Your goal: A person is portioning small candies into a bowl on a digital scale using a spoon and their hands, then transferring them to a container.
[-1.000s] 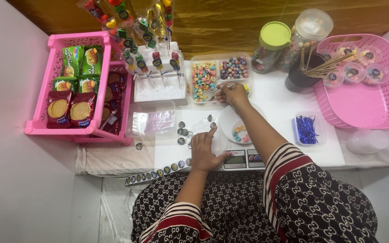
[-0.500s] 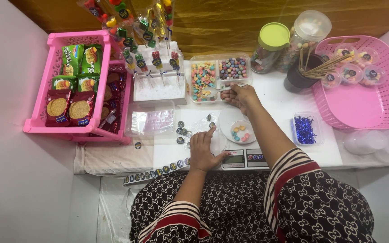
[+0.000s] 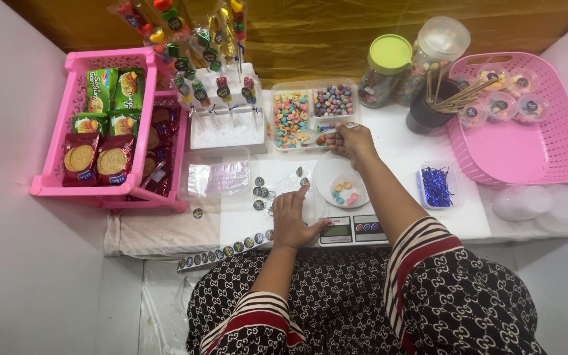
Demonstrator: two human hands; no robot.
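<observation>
around: candy tray (image 3: 311, 113) behind the bowl (image 3: 344, 189); jars (image 3: 387, 69) and pink basket (image 3: 527, 138) to the right
right hand (image 3: 351, 139): fingers pinching spoon (image 3: 320, 134) over the tray's front edge
spoon axis: roughly level, scoop end pointing left
left hand (image 3: 292, 220): flat on table beside scale (image 3: 350, 231), fingers loosely spread
</observation>
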